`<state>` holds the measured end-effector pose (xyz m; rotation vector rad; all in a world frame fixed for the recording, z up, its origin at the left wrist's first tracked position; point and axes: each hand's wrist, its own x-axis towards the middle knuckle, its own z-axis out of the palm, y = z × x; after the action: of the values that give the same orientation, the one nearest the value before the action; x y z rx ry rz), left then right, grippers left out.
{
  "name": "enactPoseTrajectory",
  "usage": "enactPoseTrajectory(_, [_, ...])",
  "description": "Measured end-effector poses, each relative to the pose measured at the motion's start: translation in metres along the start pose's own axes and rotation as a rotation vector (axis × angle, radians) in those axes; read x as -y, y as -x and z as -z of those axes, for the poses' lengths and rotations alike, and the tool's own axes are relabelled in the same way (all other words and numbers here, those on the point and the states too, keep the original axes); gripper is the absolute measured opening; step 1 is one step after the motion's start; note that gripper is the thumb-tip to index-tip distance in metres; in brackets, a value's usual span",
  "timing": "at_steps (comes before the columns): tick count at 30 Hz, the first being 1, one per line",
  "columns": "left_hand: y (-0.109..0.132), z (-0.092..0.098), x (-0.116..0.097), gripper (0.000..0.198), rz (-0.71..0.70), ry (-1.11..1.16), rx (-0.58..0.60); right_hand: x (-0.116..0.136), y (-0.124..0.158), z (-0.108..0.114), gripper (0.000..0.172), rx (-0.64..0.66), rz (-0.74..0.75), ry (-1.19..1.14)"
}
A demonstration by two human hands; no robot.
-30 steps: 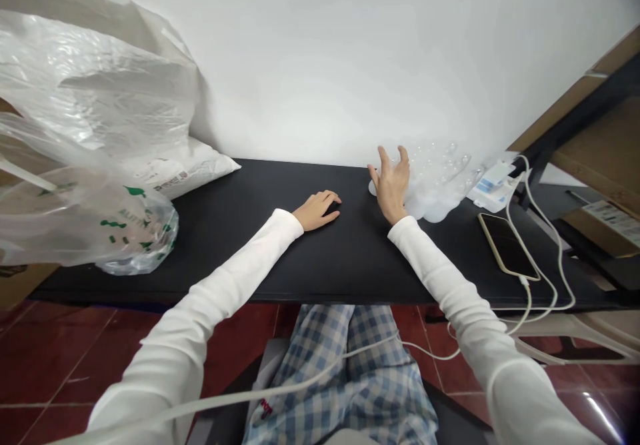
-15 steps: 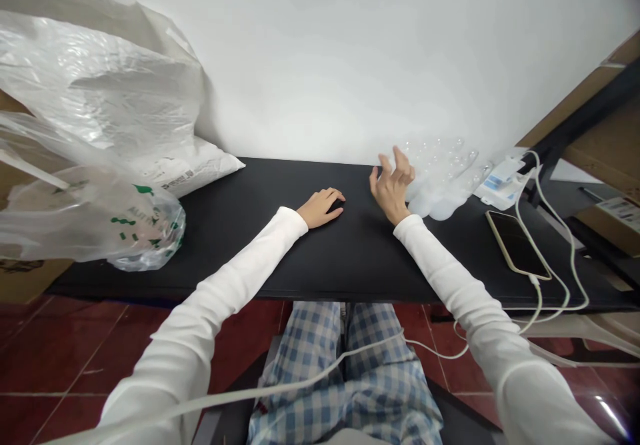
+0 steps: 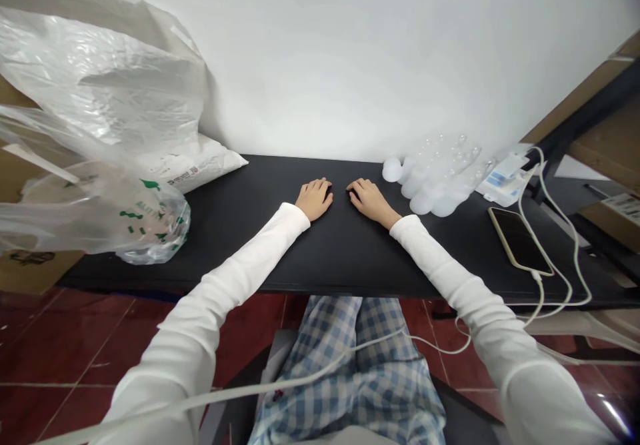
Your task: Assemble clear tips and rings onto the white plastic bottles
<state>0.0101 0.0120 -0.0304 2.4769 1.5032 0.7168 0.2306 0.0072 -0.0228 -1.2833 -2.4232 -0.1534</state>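
Note:
My left hand (image 3: 314,198) rests palm down on the black table (image 3: 345,258), fingers loosely spread and holding nothing. A short gap to its right, my right hand (image 3: 371,202) also lies palm down on the tabletop, open, its fingers pointing toward the left hand. Nearest to the right hand is a cluster of translucent white plastic pieces (image 3: 437,182) with rounded ends, close to the wall. At its left edge one round white piece (image 3: 392,170) stands slightly apart from the others. Neither hand touches them.
On the left stand a large white plastic sack (image 3: 115,78) and a clear bag with green print (image 3: 150,225). A phone (image 3: 520,242) with a charging cable and a white-and-blue pack (image 3: 503,177) lie at the right. A white cable (image 3: 300,382) crosses above my lap.
My right hand has come down and left from beside the plastic pieces onto the table. The left hand stays nearly in place. The view has shifted slightly.

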Motion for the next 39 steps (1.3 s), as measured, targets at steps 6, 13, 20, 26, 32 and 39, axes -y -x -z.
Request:
enactPoseTrajectory(6, [0.003, 0.015, -0.013, 0.048, 0.079, -0.116, 0.143, 0.000, 0.000, 0.003, 0.028, 0.002, 0.006, -0.030])
enactPoseTrajectory(13, [0.004, 0.019, -0.017, 0.049, 0.086, -0.149, 0.173, 0.005, 0.000, 0.008, 0.028, -0.010, -0.017, -0.013])
enactPoseTrajectory(20, [0.004, 0.018, -0.016, 0.051, 0.083, -0.153, 0.186, -0.002, -0.004, 0.018, 0.031, -0.359, -0.411, 0.170])
enactPoseTrajectory(26, [0.003, 0.017, -0.016, 0.050, 0.081, -0.156, 0.181, -0.021, -0.003, 0.014, 0.030, -0.326, -0.530, 0.063])
enactPoseTrajectory(32, [0.003, 0.018, -0.016, 0.050, 0.079, -0.149, 0.179, -0.027, -0.001, 0.005, 0.048, -0.286, -0.470, 0.038])
enactPoseTrajectory(39, [0.003, 0.017, -0.014, 0.049, 0.084, -0.139, 0.174, -0.035, -0.003, 0.002, 0.070, -0.382, -0.693, -0.182])
